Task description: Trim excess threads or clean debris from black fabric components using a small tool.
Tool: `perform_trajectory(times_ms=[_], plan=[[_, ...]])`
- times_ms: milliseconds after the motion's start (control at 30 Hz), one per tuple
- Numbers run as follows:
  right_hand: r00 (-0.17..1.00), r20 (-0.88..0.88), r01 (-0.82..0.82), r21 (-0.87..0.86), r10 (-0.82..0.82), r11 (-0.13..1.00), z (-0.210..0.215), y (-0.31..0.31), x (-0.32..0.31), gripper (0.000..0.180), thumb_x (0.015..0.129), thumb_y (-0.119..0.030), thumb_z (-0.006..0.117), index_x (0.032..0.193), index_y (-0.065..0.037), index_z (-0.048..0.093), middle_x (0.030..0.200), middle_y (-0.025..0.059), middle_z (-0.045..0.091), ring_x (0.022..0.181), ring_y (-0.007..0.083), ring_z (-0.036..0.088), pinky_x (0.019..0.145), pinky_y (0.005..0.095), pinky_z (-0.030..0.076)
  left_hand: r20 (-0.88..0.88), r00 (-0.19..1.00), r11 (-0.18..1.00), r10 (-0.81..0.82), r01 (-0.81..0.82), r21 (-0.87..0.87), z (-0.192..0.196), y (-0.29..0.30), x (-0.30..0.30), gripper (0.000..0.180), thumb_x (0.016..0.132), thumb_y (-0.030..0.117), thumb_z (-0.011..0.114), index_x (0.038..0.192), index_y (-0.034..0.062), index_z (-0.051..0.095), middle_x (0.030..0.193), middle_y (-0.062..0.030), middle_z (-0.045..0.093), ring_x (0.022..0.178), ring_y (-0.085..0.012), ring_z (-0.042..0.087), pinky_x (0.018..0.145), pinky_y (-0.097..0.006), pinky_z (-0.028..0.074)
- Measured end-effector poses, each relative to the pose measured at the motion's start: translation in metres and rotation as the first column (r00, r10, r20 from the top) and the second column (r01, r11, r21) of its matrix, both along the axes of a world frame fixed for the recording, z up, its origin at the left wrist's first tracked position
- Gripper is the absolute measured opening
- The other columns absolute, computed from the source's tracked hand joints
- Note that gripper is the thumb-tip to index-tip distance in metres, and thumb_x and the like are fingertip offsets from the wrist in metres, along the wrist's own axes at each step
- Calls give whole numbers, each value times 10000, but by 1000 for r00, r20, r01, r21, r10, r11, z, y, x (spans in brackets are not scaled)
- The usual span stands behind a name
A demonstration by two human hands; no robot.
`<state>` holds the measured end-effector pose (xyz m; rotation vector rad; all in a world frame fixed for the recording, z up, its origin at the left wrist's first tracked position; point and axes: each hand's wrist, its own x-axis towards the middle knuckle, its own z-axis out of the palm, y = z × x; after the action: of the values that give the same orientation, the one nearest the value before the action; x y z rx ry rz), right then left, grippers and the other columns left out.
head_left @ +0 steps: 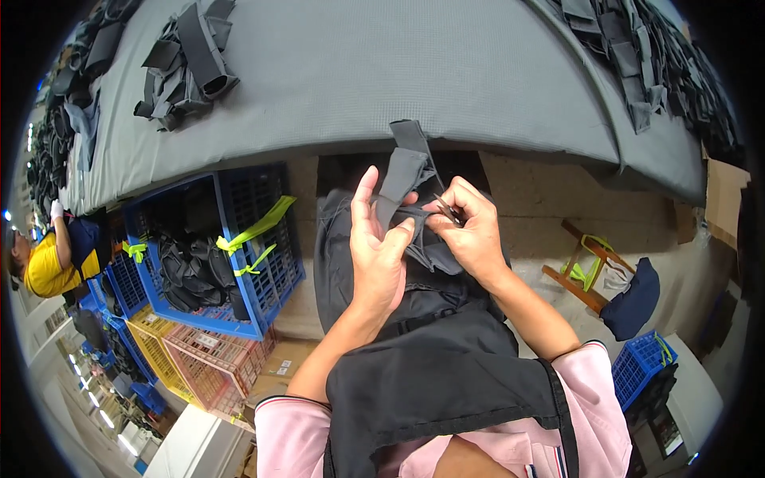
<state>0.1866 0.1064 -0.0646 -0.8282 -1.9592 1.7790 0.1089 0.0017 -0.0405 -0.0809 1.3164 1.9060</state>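
And here's the L hand [378, 253], index finger up, thumb in front, other fingertips behind, pinching the grey fabric strip [405, 174] btwn them. R hand [470, 231] is closed round small dark snips [451, 210], tips pointing at the strip's R edge. Strip sits btwn both hands, running up twd the grey-covered table [335, 72]; can't tell if they touch. Lower folds hang above the blk apron [446, 358].

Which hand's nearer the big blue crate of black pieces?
Left. The left hand, holding grey fabric strips, is right of the blue crate with a gap between; the right hand, holding a small dark tool, is farther right, beyond the left hand.
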Motion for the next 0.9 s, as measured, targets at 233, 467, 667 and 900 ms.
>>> perform_trajectory(times_ms=[233,467,667,900], plan=[[990,114,-77,-25,79,997,9,12,14,144,700,68,631,830,10,609,773,13,452,670,85,448,610,227,378,-99,991,995,-94,95,1,-7,0,2,778,759,-105,501,1447,39,167,1165,-110,508,1102,-163,496,935,-300,411],[975,206,-131,221,85,967,47,20,22,206,742,-18,656,936,-19,587,844,48,487,686,168,519,605,279,429,-131,990,998,-58,55,-23,-19,1,2,790,750,-107,507,1447,18,155,1182,-127,509,1103,-148,500,888,-253,421],[882,444,-357,410,158,839,63,24,20,188,753,-97,687,872,-36,554,843,84,487,617,269,582,514,368,448,-193,976,993,-97,81,-87,-16,2,1,800,756,-111,503,1452,24,132,1155,-116,514,1093,-150,507,892,-255,419],[838,510,-484,529,195,697,66,24,12,190,741,-95,686,831,-27,533,829,93,459,589,274,589,492,377,445,-247,960,982,-134,95,-161,-16,4,3,796,725,-124,515,1438,-4,182,1169,-127,530,1108,-154,502,938,-266,393]])
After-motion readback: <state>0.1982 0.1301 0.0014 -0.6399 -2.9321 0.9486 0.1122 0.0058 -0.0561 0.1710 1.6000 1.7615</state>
